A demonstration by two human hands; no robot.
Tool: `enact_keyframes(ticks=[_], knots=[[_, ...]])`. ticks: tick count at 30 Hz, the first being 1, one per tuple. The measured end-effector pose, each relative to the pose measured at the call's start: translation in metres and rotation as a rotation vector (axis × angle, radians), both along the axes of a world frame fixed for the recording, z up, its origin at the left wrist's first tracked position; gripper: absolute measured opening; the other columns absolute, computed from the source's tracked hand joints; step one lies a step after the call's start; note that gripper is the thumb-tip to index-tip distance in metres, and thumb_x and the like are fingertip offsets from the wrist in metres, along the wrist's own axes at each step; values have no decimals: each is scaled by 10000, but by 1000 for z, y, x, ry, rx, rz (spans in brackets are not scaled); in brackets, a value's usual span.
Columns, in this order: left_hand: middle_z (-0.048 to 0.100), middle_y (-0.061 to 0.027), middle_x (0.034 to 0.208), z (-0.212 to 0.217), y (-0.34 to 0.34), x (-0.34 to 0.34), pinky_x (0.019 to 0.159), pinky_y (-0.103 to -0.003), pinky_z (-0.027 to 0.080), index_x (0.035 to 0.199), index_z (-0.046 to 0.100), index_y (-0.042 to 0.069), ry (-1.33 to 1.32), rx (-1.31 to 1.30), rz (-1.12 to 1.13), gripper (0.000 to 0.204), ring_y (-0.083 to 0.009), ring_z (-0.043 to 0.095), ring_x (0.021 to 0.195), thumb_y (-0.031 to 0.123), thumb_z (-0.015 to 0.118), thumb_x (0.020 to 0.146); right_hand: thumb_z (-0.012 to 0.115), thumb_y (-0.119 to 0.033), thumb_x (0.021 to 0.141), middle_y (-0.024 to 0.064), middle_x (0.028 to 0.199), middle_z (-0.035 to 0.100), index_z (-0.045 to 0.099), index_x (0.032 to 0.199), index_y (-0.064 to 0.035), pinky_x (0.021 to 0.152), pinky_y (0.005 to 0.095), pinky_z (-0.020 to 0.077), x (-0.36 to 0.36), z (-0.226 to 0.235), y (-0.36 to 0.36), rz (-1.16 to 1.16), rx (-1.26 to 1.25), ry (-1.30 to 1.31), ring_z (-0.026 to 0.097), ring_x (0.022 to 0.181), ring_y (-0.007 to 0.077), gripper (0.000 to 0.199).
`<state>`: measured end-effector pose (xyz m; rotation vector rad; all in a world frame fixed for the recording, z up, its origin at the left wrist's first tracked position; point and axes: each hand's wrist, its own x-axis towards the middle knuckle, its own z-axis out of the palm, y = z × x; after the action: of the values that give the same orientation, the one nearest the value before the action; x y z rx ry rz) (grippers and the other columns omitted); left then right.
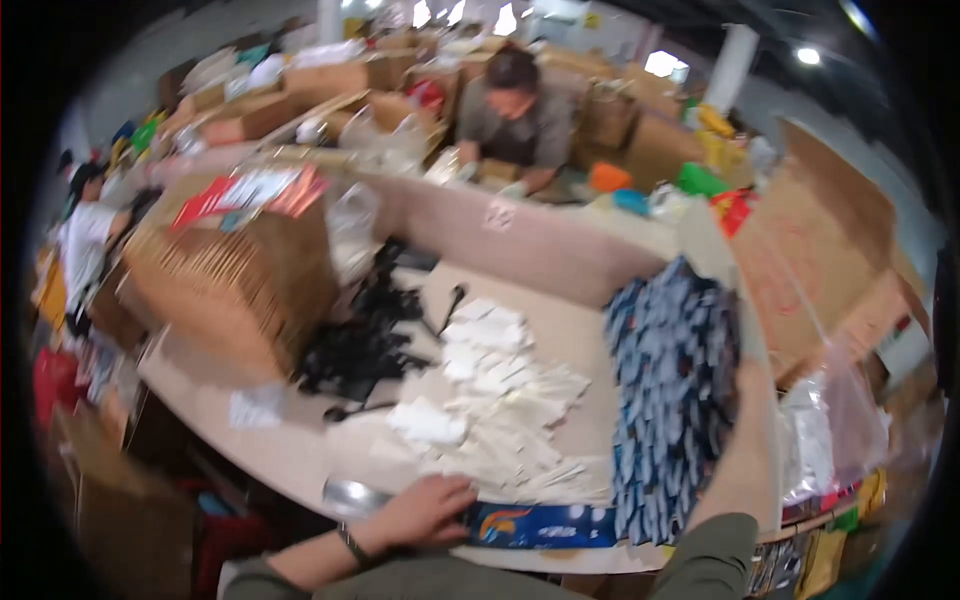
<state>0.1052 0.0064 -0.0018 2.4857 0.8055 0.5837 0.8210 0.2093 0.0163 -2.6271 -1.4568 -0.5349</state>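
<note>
My left hand (430, 508) lies at the table's near edge, palm down, its fingers loosely stretched at the left end of a flat blue printed package (545, 525). It does not appear to grip the package. A metallic, rounded object (355, 497) is just left of that hand. Beyond it spreads a loose heap of white, flat pieces (490, 370). My right forearm (735, 450) reaches forward along the right side of a tall stack of blue-grey packets (665, 400); the right hand's fingers are blurred and cannot be made out.
A pile of black parts (370, 335) lies left of the white pieces, beside a large cardboard box (235, 265). Low cardboard walls (560, 250) border the table. An open carton (815, 250) stands at right. Across the table another person (520, 120) leans over work.
</note>
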Motion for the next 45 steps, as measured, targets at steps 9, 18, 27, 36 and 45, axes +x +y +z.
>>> enact_keyframes(ticks=[9, 18, 27, 36, 45], knots=[[647, -140, 1008, 1, 71, -123, 779, -410, 534, 1088, 644, 56, -6, 237, 785, 324, -348, 640, 942, 42, 741, 779, 654, -168, 878, 116, 908, 702, 695, 991, -73, 780, 364, 532, -399, 143, -100, 787, -30, 584, 688, 868, 268, 153], [627, -131, 961, -12, 69, -110, 731, -435, 518, 997, 625, 76, -107, -41, 807, 163, -367, 630, 852, 105, 685, 847, 664, -228, 843, 142, 898, 664, 669, 830, -81, 761, 465, 523, -490, -20, -138, 996, -278, 561, 636, 860, 369, 147], [630, -138, 894, -25, -28, -112, 706, -412, 499, 991, 619, 58, -145, 9, 732, 185, -354, 618, 816, 60, 713, 831, 642, -84, 850, 165, 860, 665, 692, 886, -54, 784, 458, 497, -471, 1, -135, 860, -34, 573, 615, 887, 366, 68], [648, -132, 897, -40, -25, -137, 708, -430, 492, 995, 637, 66, -270, 35, 926, 157, -350, 617, 815, 91, 696, 852, 649, -110, 849, 158, 862, 652, 720, 923, -75, 741, 456, 508, -494, 15, -89, 918, -297, -4, 630, 854, 358, 109], [629, -113, 827, -43, -25, -134, 673, -419, 480, 989, 641, 84, -205, 88, 931, 147, -328, 605, 751, 133, 702, 865, 619, -137, 905, 152, 883, 651, 682, 941, -52, 768, 471, 512, -540, 6, -66, 948, 76, 311, 631, 843, 354, 112]])
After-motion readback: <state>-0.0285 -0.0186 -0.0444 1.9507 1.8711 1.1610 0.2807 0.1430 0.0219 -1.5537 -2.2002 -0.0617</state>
